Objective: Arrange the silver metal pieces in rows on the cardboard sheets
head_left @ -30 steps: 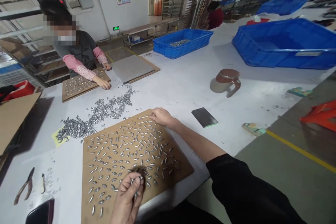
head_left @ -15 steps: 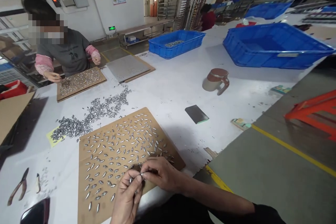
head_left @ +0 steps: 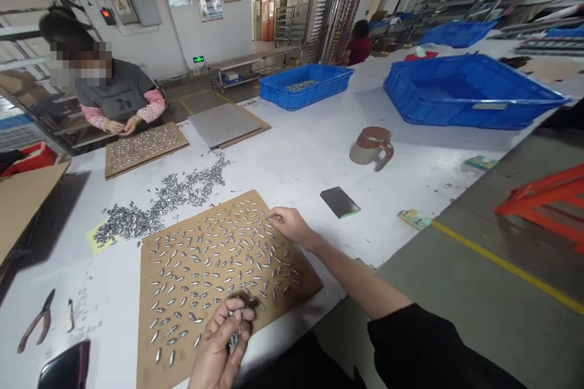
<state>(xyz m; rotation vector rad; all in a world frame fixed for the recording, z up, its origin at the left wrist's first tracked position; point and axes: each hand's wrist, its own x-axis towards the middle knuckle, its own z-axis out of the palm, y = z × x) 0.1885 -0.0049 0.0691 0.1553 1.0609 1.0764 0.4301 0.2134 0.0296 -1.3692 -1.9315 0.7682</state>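
A brown cardboard sheet (head_left: 155,316) lies on the white table, with many small silver spindle-shaped pieces (head_left: 194,275) spread over it in loose rows. Over the sheet's near edge, my left hand (head_left: 223,340) is curled around several silver pieces that show between its fingers. My right hand (head_left: 288,225) is at the sheet's upper right edge, its thumb and fingertips pinched on a small silver piece. Beyond the sheet, to the left, a loose heap of the same pieces (head_left: 128,222) lies partly on yellow paper (head_left: 93,243).
Pliers (head_left: 39,322), a small tool (head_left: 70,316) and a phone (head_left: 64,368) lie at left. A dark block (head_left: 340,202), a mug (head_left: 375,146) and blue bins (head_left: 301,94) stand to the right and beyond. Across the table a person works at another board (head_left: 146,149).
My right hand has moved away from my left hand, up and right to the sheet's far right edge. The other person's hands have come together above their board.
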